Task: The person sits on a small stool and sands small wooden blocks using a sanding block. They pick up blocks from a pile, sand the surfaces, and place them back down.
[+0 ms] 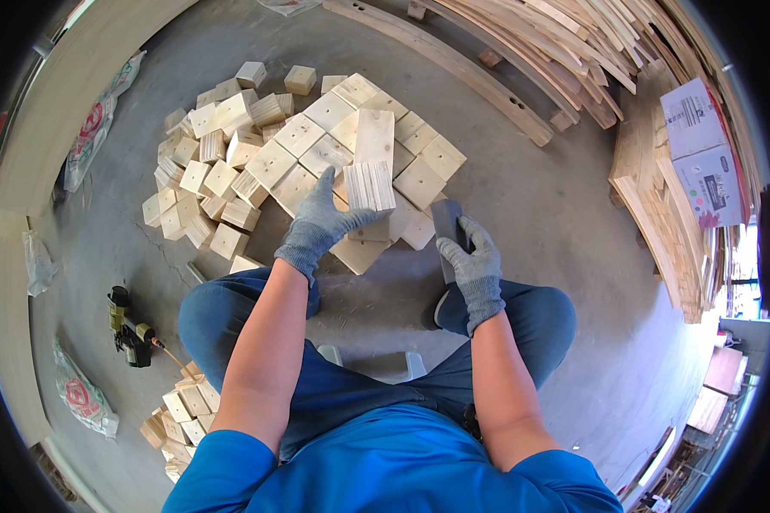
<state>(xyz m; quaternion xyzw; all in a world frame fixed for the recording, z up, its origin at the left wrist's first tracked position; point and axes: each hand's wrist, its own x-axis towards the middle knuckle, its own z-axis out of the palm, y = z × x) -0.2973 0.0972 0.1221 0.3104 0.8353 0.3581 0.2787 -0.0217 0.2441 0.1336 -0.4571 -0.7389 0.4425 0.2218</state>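
Note:
My left hand (318, 221), in a grey glove, has its index finger and thumb spread. Its thumb lies by the lower edge of a wooden block with a layered, grooved face (370, 186). A longer pale wooden piece (376, 135) extends behind that block, over a platform of flat-laid square wooden blocks (327, 113). My gloved right hand (475, 261) is closed around a dark grey, flat rectangular tool (447, 220), held just right of the platform. Whether it is a sanding block I cannot tell.
Loose wooden blocks (222, 179) are heaped left of the platform, with another pile (186, 410) by my left side. A cordless power tool (130, 329) lies at left. Long timber (453, 64) lies at the back; a white-and-purple carton (701, 154) sits on boards at right.

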